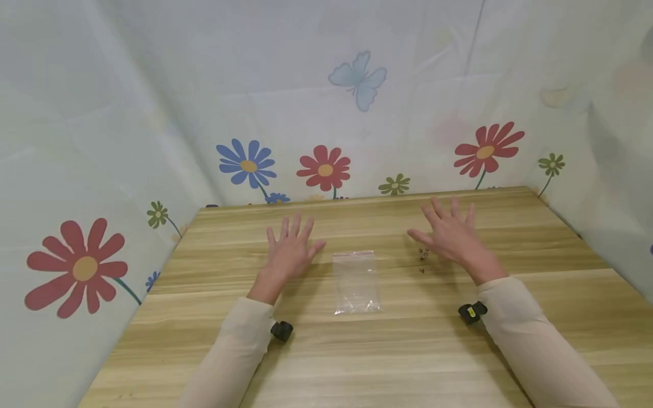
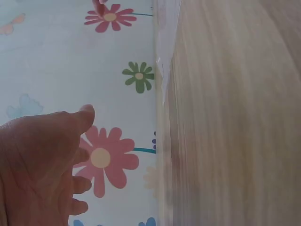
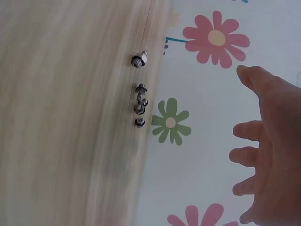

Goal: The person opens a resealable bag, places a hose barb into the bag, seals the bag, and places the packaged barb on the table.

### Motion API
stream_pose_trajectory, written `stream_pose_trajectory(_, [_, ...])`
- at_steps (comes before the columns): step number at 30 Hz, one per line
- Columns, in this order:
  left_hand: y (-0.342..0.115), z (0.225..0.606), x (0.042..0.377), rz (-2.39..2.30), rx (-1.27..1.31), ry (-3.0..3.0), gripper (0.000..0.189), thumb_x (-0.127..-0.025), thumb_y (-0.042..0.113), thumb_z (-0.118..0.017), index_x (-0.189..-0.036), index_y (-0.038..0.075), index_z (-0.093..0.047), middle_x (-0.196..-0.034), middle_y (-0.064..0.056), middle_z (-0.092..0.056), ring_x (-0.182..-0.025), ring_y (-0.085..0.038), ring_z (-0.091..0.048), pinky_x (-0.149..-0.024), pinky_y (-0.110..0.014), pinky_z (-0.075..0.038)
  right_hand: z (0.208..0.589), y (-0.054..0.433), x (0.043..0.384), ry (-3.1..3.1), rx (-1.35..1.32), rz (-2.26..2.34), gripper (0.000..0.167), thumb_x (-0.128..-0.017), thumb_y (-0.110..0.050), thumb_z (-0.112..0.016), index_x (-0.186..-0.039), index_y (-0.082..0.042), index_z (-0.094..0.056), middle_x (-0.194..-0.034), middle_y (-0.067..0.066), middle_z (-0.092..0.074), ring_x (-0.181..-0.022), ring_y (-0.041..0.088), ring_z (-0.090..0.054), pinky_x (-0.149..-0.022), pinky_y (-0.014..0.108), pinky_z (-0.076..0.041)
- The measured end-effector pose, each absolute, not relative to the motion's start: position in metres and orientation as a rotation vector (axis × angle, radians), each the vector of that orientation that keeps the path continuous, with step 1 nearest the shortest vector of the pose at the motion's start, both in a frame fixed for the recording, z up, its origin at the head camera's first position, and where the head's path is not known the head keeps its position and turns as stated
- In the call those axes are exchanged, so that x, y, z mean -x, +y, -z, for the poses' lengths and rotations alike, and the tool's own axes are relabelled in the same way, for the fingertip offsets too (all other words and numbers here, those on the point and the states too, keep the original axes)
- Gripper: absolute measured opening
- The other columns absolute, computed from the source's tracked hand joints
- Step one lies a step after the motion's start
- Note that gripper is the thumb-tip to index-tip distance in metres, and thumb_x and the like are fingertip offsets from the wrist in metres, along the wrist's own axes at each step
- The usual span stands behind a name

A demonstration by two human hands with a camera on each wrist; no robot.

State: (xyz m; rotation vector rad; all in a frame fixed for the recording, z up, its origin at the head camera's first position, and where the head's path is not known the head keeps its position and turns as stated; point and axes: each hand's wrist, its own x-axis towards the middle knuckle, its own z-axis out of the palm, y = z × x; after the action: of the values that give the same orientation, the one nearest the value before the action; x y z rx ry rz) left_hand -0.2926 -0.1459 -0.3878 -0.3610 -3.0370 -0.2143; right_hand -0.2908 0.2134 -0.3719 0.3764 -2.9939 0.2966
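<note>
Between the two hands, a clear zip bag (image 1: 356,283) lies flat on the wooden table, its reddish seal strip toward the back. My left hand (image 1: 291,253) is spread to the left of the bag, palm down and holding nothing. On the other side, my right hand (image 1: 454,235) is spread with straight fingers, also holding nothing. Several small metal screws (image 1: 423,254) lie on the table just beside its thumb. Up close in the right wrist view, the screws (image 3: 140,107) look silvery with dark rings, one lying apart from a tight cluster.
The wood-grain table (image 1: 326,357) reaches back to a pale cloth backdrop (image 1: 285,85) printed with flowers and a butterfly. The cloth also hangs along the left and right sides. Each sleeve cuff carries a small black wrist camera (image 1: 282,330).
</note>
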Motion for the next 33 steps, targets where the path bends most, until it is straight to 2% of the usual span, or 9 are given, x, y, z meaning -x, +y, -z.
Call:
stream_pose_trajectory(10, [-0.138,0.383,0.275,0.217,0.532,-3.033,0.068,-0.104,0.056,-0.038,-0.16,0.022,-0.022,-0.166,-0.014,-0.011,-0.151,-0.041,-0.004,-0.114,-0.067,-0.009,0.368,0.195,0.283,-2.96,-0.478,-0.331,0.085,-0.098,-0.065,-0.043,-0.157,-0.006,-0.028,-0.164,0.021,-0.014,-0.146,0.052,0.004,-0.106,0.074,0.009])
stream_pose_trajectory(18, [-0.132,0.377,0.259,0.243,0.652,-3.044,0.068,-0.104,0.056,-0.04,-0.16,0.022,-0.023,-0.166,-0.012,-0.012,-0.151,-0.04,-0.007,-0.114,-0.065,-0.013,0.365,0.181,0.277,-2.938,-0.583,-0.317,0.08,-0.1,-0.06,-0.048,-0.157,-0.006,-0.029,-0.163,0.019,-0.019,-0.147,0.051,-0.001,-0.108,0.074,0.002])
stream_pose_trajectory(25, [-0.123,0.381,0.245,0.16,0.806,-3.131,0.074,-0.1,0.059,-0.045,-0.16,0.021,-0.025,-0.166,-0.009,-0.015,-0.151,-0.036,-0.006,-0.116,-0.062,-0.012,0.371,0.163,0.27,-2.959,-0.728,-0.334,0.082,-0.097,-0.064,-0.05,-0.156,-0.01,-0.033,-0.162,0.015,-0.026,-0.148,0.048,-0.008,-0.111,0.07,-0.002])
stream_pose_trajectory(29, [-0.12,0.384,0.24,0.101,0.872,-3.156,0.073,-0.099,0.059,-0.049,-0.159,0.023,-0.028,-0.165,-0.009,-0.019,-0.151,-0.037,-0.008,-0.116,-0.061,-0.013,0.375,0.157,0.268,-2.969,-0.772,-0.314,0.079,-0.097,-0.06,-0.053,-0.155,-0.01,-0.036,-0.161,0.014,-0.028,-0.148,0.047,-0.009,-0.112,0.07,-0.001])
stream_pose_trajectory(33, [-0.117,0.384,0.238,0.109,0.956,-3.182,0.073,-0.098,0.059,-0.051,-0.158,0.023,-0.031,-0.162,-0.009,-0.028,-0.15,-0.037,-0.017,-0.115,-0.061,-0.017,0.377,0.152,0.264,-2.958,-0.834,-0.293,0.076,-0.096,-0.058,-0.056,-0.154,-0.012,-0.039,-0.16,0.013,-0.031,-0.147,0.047,-0.014,-0.112,0.069,-0.005])
